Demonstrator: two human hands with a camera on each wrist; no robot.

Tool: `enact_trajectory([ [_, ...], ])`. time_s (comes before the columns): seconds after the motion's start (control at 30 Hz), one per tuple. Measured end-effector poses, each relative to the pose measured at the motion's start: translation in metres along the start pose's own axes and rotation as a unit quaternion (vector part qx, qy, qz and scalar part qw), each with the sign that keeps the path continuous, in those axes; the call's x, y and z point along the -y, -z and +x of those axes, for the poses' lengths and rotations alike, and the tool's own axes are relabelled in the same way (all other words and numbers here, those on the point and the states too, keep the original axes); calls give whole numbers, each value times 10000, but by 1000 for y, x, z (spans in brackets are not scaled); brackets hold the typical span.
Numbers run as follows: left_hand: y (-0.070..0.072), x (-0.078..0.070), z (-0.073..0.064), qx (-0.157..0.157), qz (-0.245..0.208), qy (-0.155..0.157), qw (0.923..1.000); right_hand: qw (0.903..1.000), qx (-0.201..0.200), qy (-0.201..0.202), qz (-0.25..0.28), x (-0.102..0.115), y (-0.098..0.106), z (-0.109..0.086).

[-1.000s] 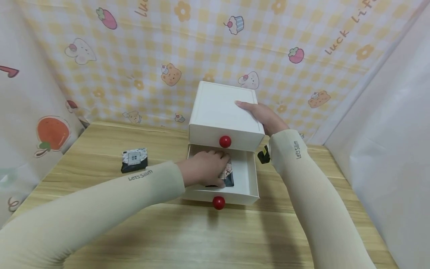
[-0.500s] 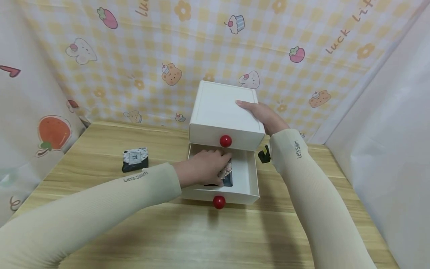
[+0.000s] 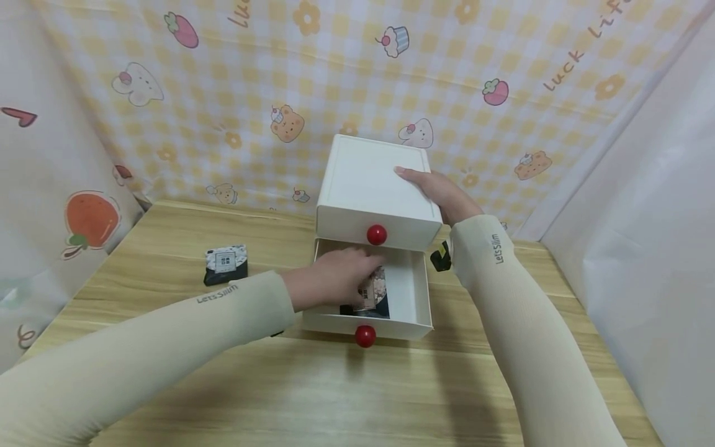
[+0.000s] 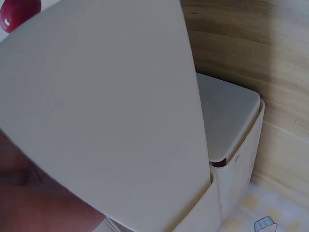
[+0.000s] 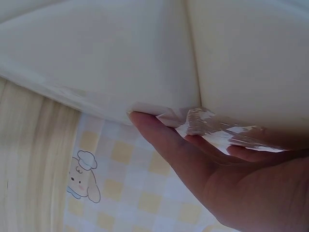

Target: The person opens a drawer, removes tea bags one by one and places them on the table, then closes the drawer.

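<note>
Wood-grain desk [image 3: 335,397] runs from near me to a gingham backdrop. Nearest stands the white lower drawer [image 3: 401,328], pulled out. One sachet [image 3: 381,290] lies inside it, beneath my left hand [image 3: 335,276]; blur keeps me from telling whether those fingers hold it. I'd judge the work part done: a second sachet [image 3: 226,264] lies outside, left. Farther, my right hand [image 3: 441,189] grips the drawer box [image 3: 363,177], thumb on top; beyond hangs the backdrop [image 3: 223,93].
</note>
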State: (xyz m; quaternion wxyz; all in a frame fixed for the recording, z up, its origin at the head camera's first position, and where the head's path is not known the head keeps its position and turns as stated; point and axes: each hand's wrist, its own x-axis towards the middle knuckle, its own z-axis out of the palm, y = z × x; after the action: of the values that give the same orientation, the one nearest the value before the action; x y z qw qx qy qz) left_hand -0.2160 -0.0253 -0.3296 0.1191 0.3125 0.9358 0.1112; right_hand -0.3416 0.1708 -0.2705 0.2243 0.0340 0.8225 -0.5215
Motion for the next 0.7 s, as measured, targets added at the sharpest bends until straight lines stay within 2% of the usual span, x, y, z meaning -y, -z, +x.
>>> enact_trajectory([
  [0.2,2,5,0,136,-885,108,9959,10000,-24,-5,16,0,-1,0],
  [0.33,7,11,-1,141,-1672,50,9858,10000,-47,20,12,0,-1,0],
  [0.43,12,14,-5,191,-2045,-21,9787,10000,-24,33,57,0,-2,0],
  [0.7,24,24,-17,38,-2239,-205,9744,10000,-34,-4,32,0,0,0],
])
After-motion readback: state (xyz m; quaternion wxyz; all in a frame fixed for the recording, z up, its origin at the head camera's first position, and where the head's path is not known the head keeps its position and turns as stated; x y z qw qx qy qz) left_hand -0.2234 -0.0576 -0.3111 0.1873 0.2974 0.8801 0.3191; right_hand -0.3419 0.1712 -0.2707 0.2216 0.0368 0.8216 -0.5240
